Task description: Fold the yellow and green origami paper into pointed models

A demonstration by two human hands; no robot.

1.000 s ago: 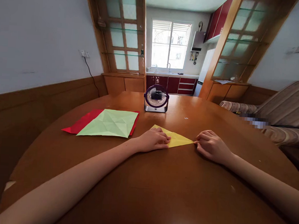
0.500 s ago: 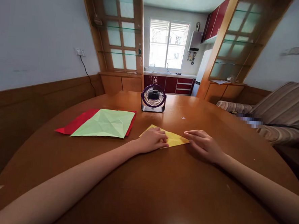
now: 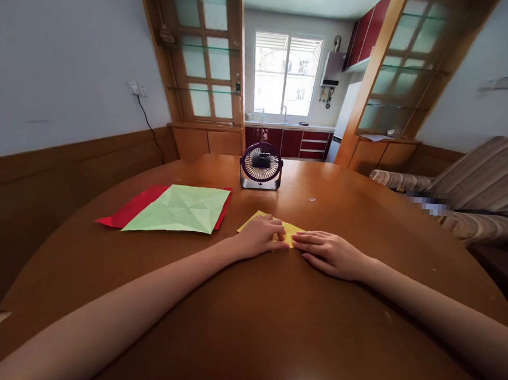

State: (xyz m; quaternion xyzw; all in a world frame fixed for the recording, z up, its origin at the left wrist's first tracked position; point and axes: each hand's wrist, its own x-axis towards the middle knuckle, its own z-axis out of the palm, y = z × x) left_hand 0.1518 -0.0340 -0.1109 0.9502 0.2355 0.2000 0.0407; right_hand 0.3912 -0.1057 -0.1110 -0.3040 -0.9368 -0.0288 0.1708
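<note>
Just below the middle of the frame, a folded sheet of yellow paper (image 3: 252,221) lies flat on the round brown wooden table (image 3: 245,327), mostly covered by two hands. The left hand (image 3: 260,238) rests on the sheet's left part with its fingers curled loosely and pressed down on the paper, gripping nothing. The right hand (image 3: 330,254) lies flat, fingers stretched out and close together, their tips reaching the sheet's right edge and nearly meeting the left hand; it pins the paper rather than holds it.

To the left of centre, well apart from the hands, a creased pale green paper square (image 3: 179,209) lies on top of a red paper sheet (image 3: 126,212), whose edges show at left and right. Beyond the yellow sheet, in the centre of the frame, stands a small purple desk fan (image 3: 261,166) facing the person.

The likely trouble is a crooked crease: the table looks smooth and glossy, so the paper could slide under the palms if either hand pushes sideways, and the layers would then go out of line. If the fan is running, which I cannot tell, its draught could lift a free flap.
</note>
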